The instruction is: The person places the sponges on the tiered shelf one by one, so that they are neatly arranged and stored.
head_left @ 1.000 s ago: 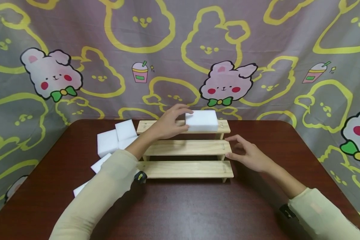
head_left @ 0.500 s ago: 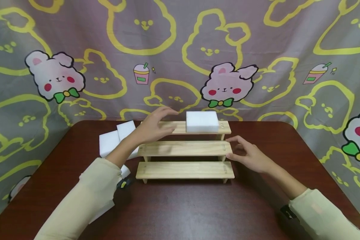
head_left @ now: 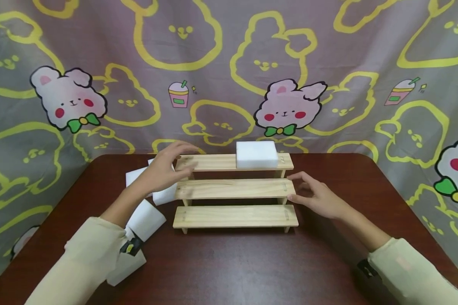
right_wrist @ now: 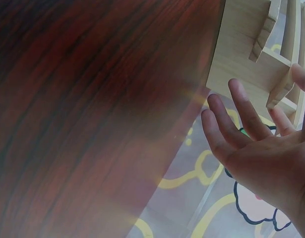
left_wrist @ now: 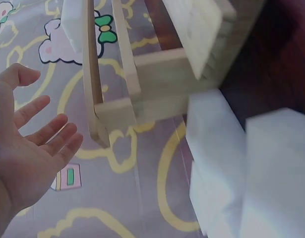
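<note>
A three-step wooden display stand (head_left: 235, 216) stands on the table, and one white foam block (head_left: 256, 154) lies flat toward the right of its top step. My left hand (head_left: 162, 167) hovers at the left end of the top step, fingers spread and holding nothing. In the left wrist view the left palm (left_wrist: 26, 158) is bare, apart from the stand. My right hand (head_left: 322, 198) holds the right end of the middle step, thumb and index finger on either side of the board. In the right wrist view the other fingers (right_wrist: 241, 109) of that hand extend free.
Several white foam blocks lie left of the stand, among them a tilted foam block (head_left: 146, 220) and a nearer foam block (head_left: 127, 269), partly behind the left sleeve. A patterned curtain (head_left: 221, 63) hangs behind the dark wooden table (head_left: 236, 262).
My left hand has let go of the foam block on the top step and moved left and down toward the other blocks. The right hand has stayed at the middle step.
</note>
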Tool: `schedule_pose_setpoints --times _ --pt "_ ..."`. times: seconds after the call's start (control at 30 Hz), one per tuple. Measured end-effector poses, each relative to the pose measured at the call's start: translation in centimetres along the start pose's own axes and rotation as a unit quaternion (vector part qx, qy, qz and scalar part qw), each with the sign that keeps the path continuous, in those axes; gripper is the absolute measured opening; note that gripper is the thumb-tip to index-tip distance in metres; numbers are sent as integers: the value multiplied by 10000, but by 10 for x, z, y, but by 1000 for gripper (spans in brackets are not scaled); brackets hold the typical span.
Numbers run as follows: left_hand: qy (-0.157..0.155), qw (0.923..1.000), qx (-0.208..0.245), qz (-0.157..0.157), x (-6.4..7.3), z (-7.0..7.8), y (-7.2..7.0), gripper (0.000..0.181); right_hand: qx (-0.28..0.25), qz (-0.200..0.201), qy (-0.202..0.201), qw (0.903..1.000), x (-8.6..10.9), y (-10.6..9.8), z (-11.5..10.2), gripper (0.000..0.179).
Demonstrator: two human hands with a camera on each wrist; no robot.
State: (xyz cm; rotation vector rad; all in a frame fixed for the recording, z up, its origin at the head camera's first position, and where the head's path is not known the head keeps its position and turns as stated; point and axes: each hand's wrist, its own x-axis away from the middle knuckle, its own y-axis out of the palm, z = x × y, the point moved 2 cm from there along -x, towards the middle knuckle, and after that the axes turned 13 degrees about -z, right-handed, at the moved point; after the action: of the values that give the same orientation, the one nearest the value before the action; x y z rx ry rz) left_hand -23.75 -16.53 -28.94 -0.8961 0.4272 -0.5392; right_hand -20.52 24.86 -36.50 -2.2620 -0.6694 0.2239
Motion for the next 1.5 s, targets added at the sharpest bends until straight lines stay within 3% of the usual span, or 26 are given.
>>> schedule_pose_setpoints --times 0.4,0.93,1.2,1.5 --pt "-291 9987 -338 229 27 -24 -9 45 42 15 36 10000 0 1 -1 47" --pt "-1105 9904 -520 647 70 -68 -23 44 -3 8 12 10000 1 0 -1 48" --pt "-1641 9839 -704 46 86 -97 -18 46 2 -3 0 10000 1 1 0 48" --pt "-1776 9793 -917 -304 99 -120 -13 38 -31 -3 -20 10000 0 1 0 48"
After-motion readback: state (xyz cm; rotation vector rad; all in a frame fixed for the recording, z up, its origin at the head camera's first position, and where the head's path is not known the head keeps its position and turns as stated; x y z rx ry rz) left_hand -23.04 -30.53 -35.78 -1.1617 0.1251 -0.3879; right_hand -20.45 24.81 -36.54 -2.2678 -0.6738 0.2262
